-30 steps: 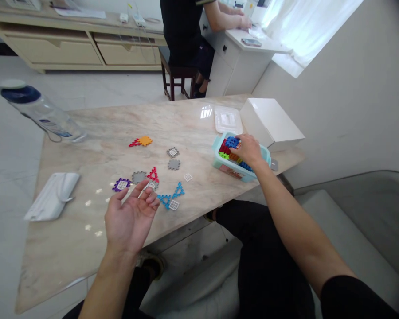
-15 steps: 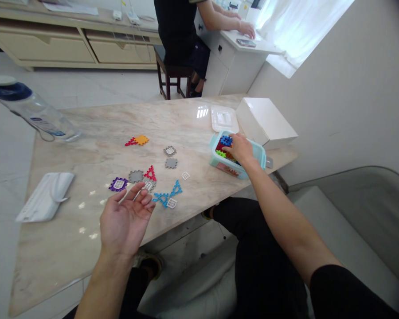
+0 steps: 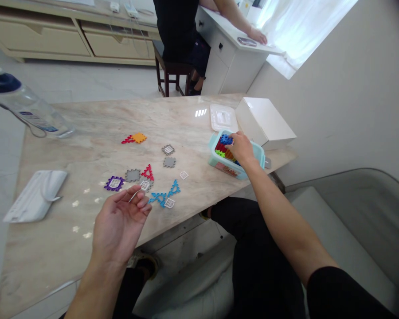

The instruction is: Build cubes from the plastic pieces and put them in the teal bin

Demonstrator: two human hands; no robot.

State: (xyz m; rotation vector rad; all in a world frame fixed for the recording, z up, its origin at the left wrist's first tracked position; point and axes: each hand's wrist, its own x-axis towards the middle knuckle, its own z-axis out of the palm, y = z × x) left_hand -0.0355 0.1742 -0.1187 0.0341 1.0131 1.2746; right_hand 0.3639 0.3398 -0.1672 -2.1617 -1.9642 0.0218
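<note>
My left hand (image 3: pixel 118 226) is palm up over the near edge of the table, its fingertips closed on a thin white piece (image 3: pixel 134 194) seen edge-on. Beyond those fingers lie a purple tile with a white window (image 3: pixel 114 183), a grey toothed tile (image 3: pixel 133 175), a red triangle (image 3: pixel 148 172) and light-blue triangles (image 3: pixel 158 198). At the right, my right hand (image 3: pixel 242 149) reaches into a mint-green tub (image 3: pixel 262 158) of coloured pieces. Its thumb and fingers pinch a blue building tile (image 3: pixel 224 139) near the tub's left end.
A clear lid (image 3: pixel 223 118) and a white box (image 3: pixel 267 119) stand behind the tub. Farther left are an orange tile (image 3: pixel 139 138), a water bottle (image 3: pixel 36 110) and a white pouch-like item (image 3: pixel 36 196). Across the room a person (image 3: pixel 176 31) sits at a white desk (image 3: pixel 219 66).
The blue tile has tilted slightly at my right fingertips. My left hand has turned a little, and the thin white piece now shows. The view has shifted slightly; the seated person's arm has moved.
</note>
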